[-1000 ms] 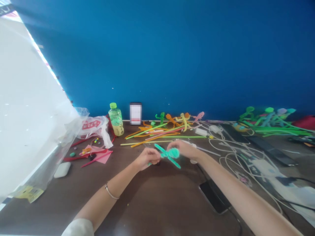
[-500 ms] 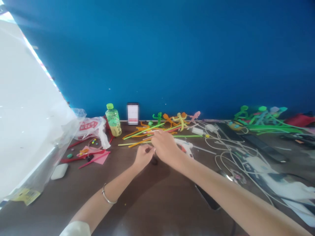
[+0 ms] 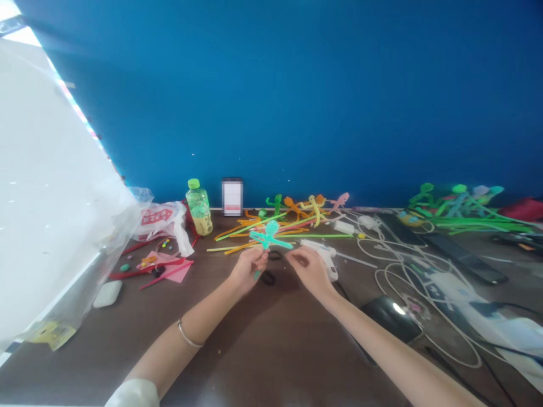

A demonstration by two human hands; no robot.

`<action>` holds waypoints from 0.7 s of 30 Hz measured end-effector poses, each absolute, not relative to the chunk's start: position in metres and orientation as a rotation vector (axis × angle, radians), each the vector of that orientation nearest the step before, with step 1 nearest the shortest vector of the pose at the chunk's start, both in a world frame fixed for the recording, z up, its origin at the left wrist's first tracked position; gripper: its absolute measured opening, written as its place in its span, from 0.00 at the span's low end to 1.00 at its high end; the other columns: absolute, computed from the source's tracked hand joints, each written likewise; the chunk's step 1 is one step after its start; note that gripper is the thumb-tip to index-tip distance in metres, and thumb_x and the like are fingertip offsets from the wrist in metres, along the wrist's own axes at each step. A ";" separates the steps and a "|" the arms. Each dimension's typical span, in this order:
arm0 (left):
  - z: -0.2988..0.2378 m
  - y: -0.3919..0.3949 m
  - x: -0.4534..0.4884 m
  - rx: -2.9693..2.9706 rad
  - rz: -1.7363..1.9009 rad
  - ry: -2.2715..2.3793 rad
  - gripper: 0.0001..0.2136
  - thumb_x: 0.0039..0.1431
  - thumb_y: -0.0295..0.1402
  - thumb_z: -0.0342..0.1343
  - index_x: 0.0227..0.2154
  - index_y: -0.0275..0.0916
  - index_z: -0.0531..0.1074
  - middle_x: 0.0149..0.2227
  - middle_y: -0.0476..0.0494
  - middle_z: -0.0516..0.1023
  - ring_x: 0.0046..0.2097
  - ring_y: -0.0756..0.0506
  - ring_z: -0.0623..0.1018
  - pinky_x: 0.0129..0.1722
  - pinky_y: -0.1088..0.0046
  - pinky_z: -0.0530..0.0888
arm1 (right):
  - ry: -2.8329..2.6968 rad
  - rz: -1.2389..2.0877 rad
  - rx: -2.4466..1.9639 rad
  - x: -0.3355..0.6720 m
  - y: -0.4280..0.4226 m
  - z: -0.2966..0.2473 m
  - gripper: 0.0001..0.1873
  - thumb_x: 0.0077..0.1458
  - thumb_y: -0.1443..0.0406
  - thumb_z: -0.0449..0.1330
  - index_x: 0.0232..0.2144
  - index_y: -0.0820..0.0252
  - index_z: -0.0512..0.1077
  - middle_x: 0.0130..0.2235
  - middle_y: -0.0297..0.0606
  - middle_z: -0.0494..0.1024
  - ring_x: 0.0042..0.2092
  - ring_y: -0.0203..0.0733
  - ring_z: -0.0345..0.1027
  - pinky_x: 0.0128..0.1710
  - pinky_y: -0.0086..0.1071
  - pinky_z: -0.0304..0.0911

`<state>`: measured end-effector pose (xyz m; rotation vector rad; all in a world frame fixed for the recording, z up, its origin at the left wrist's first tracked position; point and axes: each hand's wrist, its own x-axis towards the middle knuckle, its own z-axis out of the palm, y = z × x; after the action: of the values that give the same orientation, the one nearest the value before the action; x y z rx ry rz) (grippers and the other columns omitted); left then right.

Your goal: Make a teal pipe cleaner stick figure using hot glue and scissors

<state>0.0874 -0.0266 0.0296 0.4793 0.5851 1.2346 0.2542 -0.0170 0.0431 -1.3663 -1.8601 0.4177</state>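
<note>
My left hand (image 3: pixel 248 270) is closed on the lower end of a teal pipe-cleaner figure (image 3: pixel 268 236), which stands upright above the dark table. My right hand (image 3: pixel 306 268) hovers just right of it, fingers loosely curled, and nothing shows in them. A small black ring (image 3: pixel 267 277) lies on the table between my hands. A white glue gun (image 3: pixel 322 256) lies just behind my right hand. Loose pipe cleaners (image 3: pixel 271 229) in orange, green and yellow, and small finished figures (image 3: pixel 311 204), lie further back.
A green-capped drink bottle (image 3: pixel 199 207), a plastic bag (image 3: pixel 159 219) and pink paper scraps (image 3: pixel 169 265) sit at the left. A phone (image 3: pixel 388 316) and white cables (image 3: pixel 403 265) lie at the right. More green figures (image 3: pixel 458 203) are at the far right. A blue wall stands behind.
My right hand reached across over the pipe-cleaner pile and has drawn back to the right. The teal figure, hidden half a second ago, now stands upright in my left hand alone.
</note>
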 end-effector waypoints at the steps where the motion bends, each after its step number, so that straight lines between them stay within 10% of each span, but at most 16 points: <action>1: 0.029 -0.028 0.088 0.567 1.272 0.620 0.08 0.45 0.30 0.60 0.21 0.30 0.68 0.19 0.52 0.60 0.19 0.59 0.53 0.16 0.83 0.50 | -1.809 0.530 -1.354 0.254 -0.019 0.043 0.13 0.51 0.59 0.54 0.22 0.60 0.71 0.26 0.37 0.73 0.29 0.40 0.65 0.29 0.31 0.58; 12: 0.018 -0.039 0.092 1.341 1.650 1.212 0.07 0.52 0.35 0.54 0.25 0.38 0.73 0.26 0.46 0.72 0.31 0.48 0.69 0.33 0.75 0.63 | -0.762 1.847 -1.178 0.222 -0.051 0.066 0.21 0.47 0.50 0.58 0.26 0.65 0.74 0.26 0.42 0.75 0.19 0.31 0.61 0.17 0.27 0.61; 21: 0.013 -0.038 0.092 1.553 1.688 1.255 0.07 0.53 0.34 0.51 0.27 0.37 0.72 0.27 0.46 0.72 0.31 0.48 0.70 0.33 0.74 0.65 | -0.705 1.772 -0.986 0.218 -0.055 0.069 0.09 0.37 0.68 0.68 0.26 0.65 0.75 0.26 0.36 0.76 0.25 0.28 0.67 0.27 0.20 0.66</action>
<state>0.0918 -0.0377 0.0127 1.5534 1.2546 1.6884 0.2179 -0.0550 0.0695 -0.9856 -0.7046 1.7723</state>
